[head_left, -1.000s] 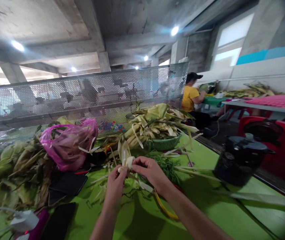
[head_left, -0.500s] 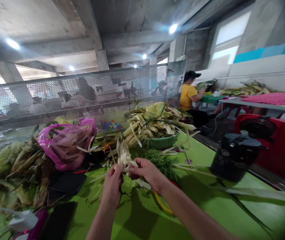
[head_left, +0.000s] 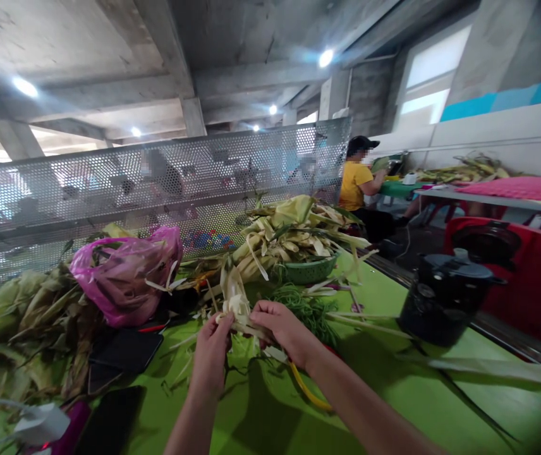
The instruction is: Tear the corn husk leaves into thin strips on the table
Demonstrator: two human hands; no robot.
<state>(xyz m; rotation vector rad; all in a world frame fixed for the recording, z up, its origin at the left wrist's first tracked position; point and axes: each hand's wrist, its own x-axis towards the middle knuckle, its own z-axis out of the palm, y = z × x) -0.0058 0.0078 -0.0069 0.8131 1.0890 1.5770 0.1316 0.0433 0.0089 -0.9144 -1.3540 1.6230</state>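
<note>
Pale strips of corn husk (head_left: 238, 306) are gathered into a folded, flower-like bunch between my hands, above the green table. My left hand (head_left: 213, 338) pinches the bunch from its left side, thumb on top. On the other side, the fingers of my right hand (head_left: 277, 325) are closed on a husk strip that runs from the bunch; the fingertips are partly hidden. Just behind the bunch stands a longer dry husk piece (head_left: 230, 281). Beside my right hand lies a heap of thin green strands (head_left: 306, 309). A yellow curved handle (head_left: 308, 388) shows below my right wrist.
A green basket (head_left: 311, 270) is heaped with dry husks (head_left: 294, 227). Left are a pink plastic bag (head_left: 123, 272), more husks (head_left: 28, 316), dark phone-like slabs (head_left: 112, 414) and a white plug (head_left: 43, 423). A black pot (head_left: 445, 303) stands right. A person in yellow (head_left: 358, 180) sits beyond.
My right hand has shifted slightly right and down, drawing a husk strip out straighter from the bunch. My left hand keeps its pinch in about the same place.
</note>
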